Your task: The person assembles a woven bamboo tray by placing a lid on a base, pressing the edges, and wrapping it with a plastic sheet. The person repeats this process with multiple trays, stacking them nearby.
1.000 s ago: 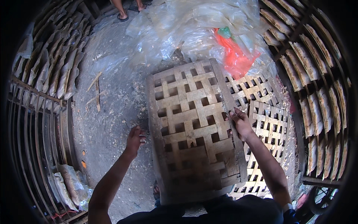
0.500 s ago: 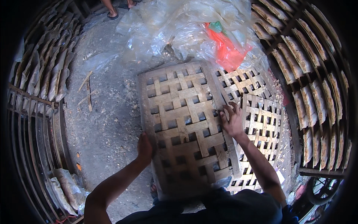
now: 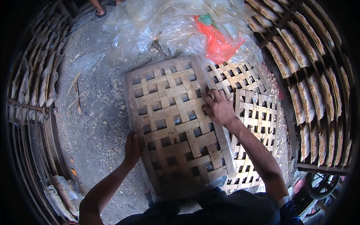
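A woven bamboo tray [image 3: 178, 117] with a flat wooden frame lies tilted in front of my body, with clear plastic sheeting showing along its edges. My left hand [image 3: 132, 149] is closed around its left edge, the fingers partly hidden beneath. My right hand [image 3: 218, 108] rests at the right side of the frame, its fingers bent over the rim. What lies under the slats is mostly hidden; something pale shows through the gaps. To the right, partly beneath this tray, lies a second woven tray [image 3: 258, 125], with a third woven tray [image 3: 236, 77] beyond it.
Crumpled clear plastic sheets [image 3: 150, 28] and a red plastic bag [image 3: 217, 41] lie ahead. Racks of filled slabs [image 3: 313, 90] stand right, with wrapped slabs [image 3: 37, 71] left. Bamboo strips [image 3: 77, 93] lie on the floor. A person's foot [image 3: 99, 12] shows at the far left.
My right hand has shifted slightly up along the tray's right edge, its fingers now more bent over the rim. My left hand stays at the left edge. The whole view has shifted a little.
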`<state>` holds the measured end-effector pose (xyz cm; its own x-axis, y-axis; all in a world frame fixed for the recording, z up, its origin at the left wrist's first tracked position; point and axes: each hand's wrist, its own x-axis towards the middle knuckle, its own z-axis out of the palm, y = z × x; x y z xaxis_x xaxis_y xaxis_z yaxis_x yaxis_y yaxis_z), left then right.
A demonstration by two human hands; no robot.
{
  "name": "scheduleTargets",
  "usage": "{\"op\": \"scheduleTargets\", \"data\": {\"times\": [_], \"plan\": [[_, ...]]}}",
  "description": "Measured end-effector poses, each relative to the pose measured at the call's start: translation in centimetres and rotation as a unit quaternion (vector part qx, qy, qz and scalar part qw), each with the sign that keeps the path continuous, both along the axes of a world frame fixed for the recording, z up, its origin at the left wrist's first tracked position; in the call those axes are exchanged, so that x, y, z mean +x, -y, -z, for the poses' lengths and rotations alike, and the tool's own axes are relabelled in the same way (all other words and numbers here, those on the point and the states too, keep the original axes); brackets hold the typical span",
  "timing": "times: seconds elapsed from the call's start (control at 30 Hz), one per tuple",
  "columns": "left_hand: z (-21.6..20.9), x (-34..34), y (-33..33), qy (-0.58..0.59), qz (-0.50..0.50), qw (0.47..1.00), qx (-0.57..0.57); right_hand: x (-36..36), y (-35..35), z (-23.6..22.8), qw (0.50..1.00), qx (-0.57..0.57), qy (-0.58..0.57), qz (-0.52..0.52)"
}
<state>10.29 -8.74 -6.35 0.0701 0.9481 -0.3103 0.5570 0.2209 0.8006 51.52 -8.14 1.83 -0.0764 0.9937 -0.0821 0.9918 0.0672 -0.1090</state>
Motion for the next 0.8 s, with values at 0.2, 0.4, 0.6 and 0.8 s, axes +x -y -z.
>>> {"op": "scheduleTargets", "data": {"times": [0.2,0.4,0.6,0.8], "plan": [[-1.0,-1.9,-1.4,0.001,0.106,0.992,0.072,-0.8,-1.7,1.0,0.995,-0.042,0.091,-0.005],[-1.4,-1.3,-1.5,0.034,0.110,0.989,0.094,-0.4,-0.3,3.2,0.992,0.037,0.121,-0.021],[-0.4,-1.7,-1.6,0.031,0.116,0.990,0.080,-0.3,-0.2,4.5,0.994,0.024,0.105,-0.008],[0.2,-2.2,-1.9,0.018,0.118,0.989,0.085,-1.1,0.0,4.2,0.992,0.024,0.120,-0.016]]}}
